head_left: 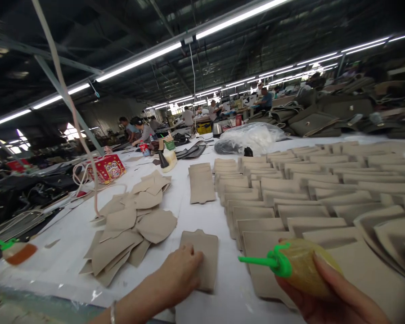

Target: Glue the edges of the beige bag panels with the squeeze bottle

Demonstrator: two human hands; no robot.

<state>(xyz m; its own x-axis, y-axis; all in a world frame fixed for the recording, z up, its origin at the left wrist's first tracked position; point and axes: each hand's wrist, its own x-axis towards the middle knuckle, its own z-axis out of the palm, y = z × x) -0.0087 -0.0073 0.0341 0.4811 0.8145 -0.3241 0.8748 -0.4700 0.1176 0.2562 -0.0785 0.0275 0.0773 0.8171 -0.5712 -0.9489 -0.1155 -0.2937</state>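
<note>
My left hand (179, 273) rests on a flat beige leather piece (204, 254) lying on the white table (70, 238), fingers curled over its near edge. My right hand (327, 292) grips a yellow glue bottle (303, 267) whose green nozzle (261, 261) points left, just above the nearest of the overlapping beige pieces (290, 211). A loose heap of cut beige pieces (131, 229) lies left of my left hand.
Rows of beige pieces cover the table's right half, with a small stack (201, 182) further back. A second glue bottle (15, 251) lies at the left edge. A red box (106, 167), a hanging cord (77, 130), a plastic bag (253, 137) and distant workers (140, 130) are beyond.
</note>
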